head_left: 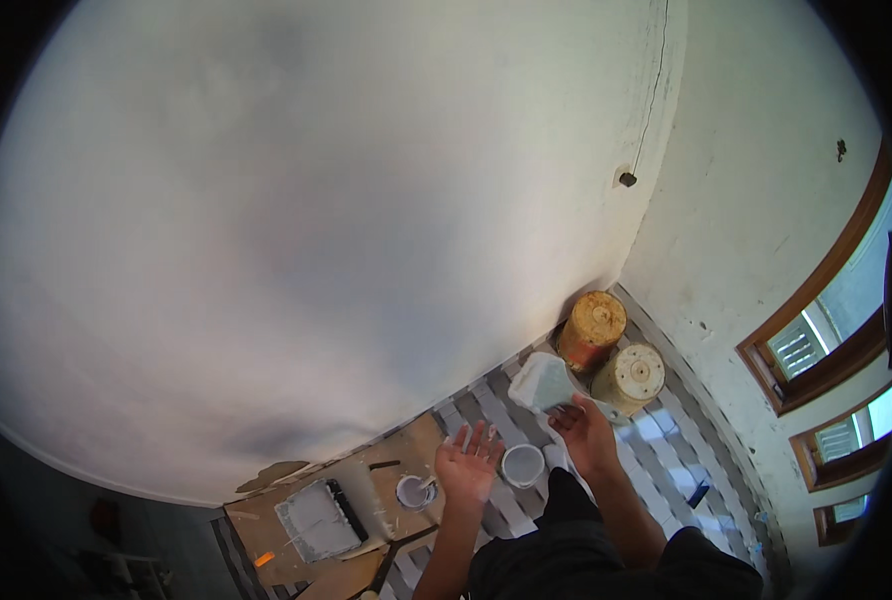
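My left hand (pixel 469 466) is held palm up with its fingers spread, white smears on the fingers and palm, and nothing in it. To its right, my right hand (pixel 588 440) has its fingers bent at the lower edge of a pale, whitish-green sheet-like thing (pixel 544 384), perhaps a plastic bag, with thick white stuff along its left side. The thumb and fingers appear to pinch that edge; the exact grip is partly hidden. Between and below the hands stands a round white tub (pixel 522 465). Just left of my left hand is a small white pot (pixel 416 491) with a brush-like handle in it.
A paint tray (pixel 318 522) coated in pale grey, with a dark edge, lies on a brown board (pixel 256 555). Two upturned buckets, one yellow-orange (pixel 597 318) and one cream (pixel 638 372), stand in the corner. A white wall (pixel 266 200) rises ahead; wood-framed windows (pixel 816 350) are at right.
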Motion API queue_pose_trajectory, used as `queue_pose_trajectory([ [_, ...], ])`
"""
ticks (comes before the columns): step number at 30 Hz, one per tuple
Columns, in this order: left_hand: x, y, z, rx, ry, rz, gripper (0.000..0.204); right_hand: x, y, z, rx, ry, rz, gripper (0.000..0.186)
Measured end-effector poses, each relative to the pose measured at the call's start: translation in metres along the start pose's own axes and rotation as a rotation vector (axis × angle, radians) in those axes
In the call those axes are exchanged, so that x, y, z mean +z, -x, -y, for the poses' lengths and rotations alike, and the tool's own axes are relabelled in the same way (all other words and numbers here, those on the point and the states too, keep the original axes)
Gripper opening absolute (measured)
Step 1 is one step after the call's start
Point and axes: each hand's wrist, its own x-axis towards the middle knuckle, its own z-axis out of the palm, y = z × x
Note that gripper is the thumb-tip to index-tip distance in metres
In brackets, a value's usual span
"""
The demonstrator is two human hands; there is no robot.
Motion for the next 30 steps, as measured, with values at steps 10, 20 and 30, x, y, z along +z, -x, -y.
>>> queue_pose_trajectory([
  [10, 0.124, -0.092, 0.058, 0.104, 0.001, 0.015, 0.034, 0.065, -0.154, 0.147, -0.06, 0.075, 0.2, 0.034],
  [20, 0.239, -0.123, 0.082, 0.073, 0.135, 0.1, 0.041, 0.178, -0.245, 0.256, -0.987, 0.587, 0.539, 0.037],
  [30, 0.263, -0.125, 0.092, 0.091, 0.146, 0.166, 0.041, 0.271, -0.33, 0.291, -2.184, 1.241, 0.565, 0.047],
])
